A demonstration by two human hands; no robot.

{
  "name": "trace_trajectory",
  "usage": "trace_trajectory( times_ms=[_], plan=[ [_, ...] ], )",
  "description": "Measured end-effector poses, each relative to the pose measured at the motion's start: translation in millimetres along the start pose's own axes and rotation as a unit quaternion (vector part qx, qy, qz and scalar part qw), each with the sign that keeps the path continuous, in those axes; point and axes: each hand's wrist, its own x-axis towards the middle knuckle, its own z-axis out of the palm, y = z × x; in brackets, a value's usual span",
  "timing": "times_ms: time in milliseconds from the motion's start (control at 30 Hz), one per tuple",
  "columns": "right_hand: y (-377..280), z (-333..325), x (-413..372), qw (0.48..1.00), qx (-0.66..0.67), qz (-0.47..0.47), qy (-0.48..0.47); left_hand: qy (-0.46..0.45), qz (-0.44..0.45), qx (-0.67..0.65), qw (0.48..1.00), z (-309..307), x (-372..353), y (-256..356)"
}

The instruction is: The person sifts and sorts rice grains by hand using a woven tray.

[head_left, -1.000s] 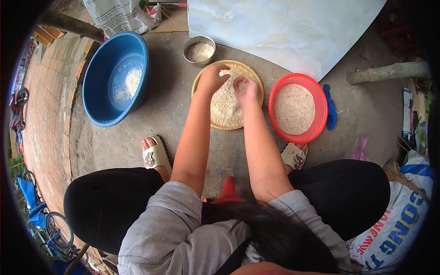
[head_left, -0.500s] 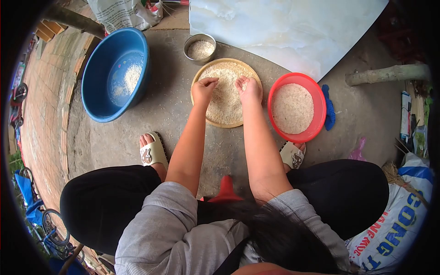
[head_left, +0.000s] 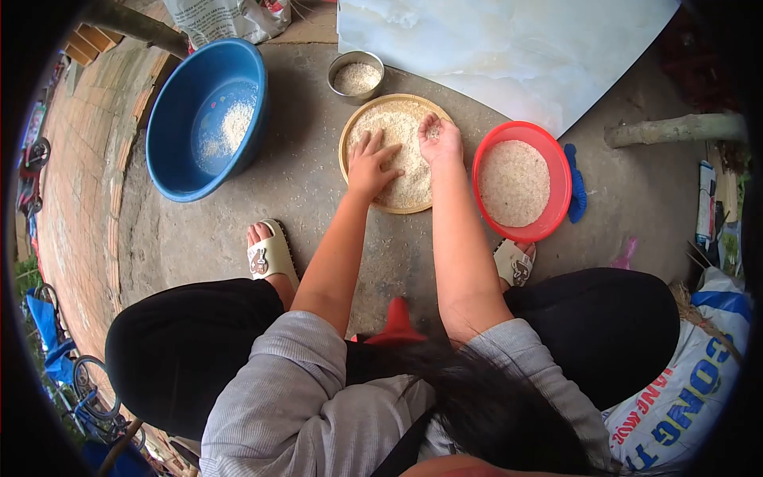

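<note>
A round woven tray (head_left: 347, 135) holds a layer of pale grain (head_left: 409, 171) on the concrete floor. My left hand (head_left: 370, 168) lies on the grain at the tray's left side, palm down with its fingers spread. Over the tray's right side my right hand (head_left: 439, 141) is turned palm up, its fingers curled round a little of the same grain. A small metal bowl (head_left: 356, 77) with grain stands just behind the tray. Close on the right is a red basin (head_left: 563, 183) of pale grain.
A blue basin (head_left: 163, 119) with some white grain stands at the left. Behind lies a large marbled sheet (head_left: 509, 56). A blue cloth (head_left: 575, 184) touches the red basin's right side. Sandalled feet flank the tray, and a printed sack (head_left: 683, 397) lies at the lower right.
My left hand has gone from pinched fingers above the tray to spread fingers down on the grain. My right hand stays cupped at the tray's right side. The whole view has shifted slightly.
</note>
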Motion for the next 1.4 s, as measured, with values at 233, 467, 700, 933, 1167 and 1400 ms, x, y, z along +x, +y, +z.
trace_trajectory(
  times_ms=[233, 467, 700, 933, 1167, 1400],
  plan=[
    [9.8, -3.8, -2.1, 0.997, -0.051, 0.022, 0.055, 0.039, -0.191, -0.206, 0.959, 12.1, 10.8, -10.3],
    [22.3, -13.3, -10.4, 0.993, -0.102, -0.035, 0.049, -0.092, -0.175, -0.509, 0.838, -29.2, 57.3, 29.3],
    [15.5, -6.3, -5.3, 0.999, 0.010, 0.015, 0.028, 0.026, -0.101, -0.152, 0.983, -16.4, 57.6, 19.3],
    [4.7, -11.5, -1.7, 0.995, 0.071, -0.019, 0.070, 0.065, -0.013, -0.039, 0.997, 19.6, -9.8, 6.9],
    [9.2, -22.1, -1.3, 0.997, 0.010, 0.017, 0.077, 0.031, -0.193, -0.232, 0.953, 13.9, 12.6, -11.7],
    [17.6, -19.3, -9.2, 0.995, -0.076, 0.034, 0.047, -0.167, -0.108, -0.500, 0.843, -47.7, 69.7, 28.4]
  ],
)
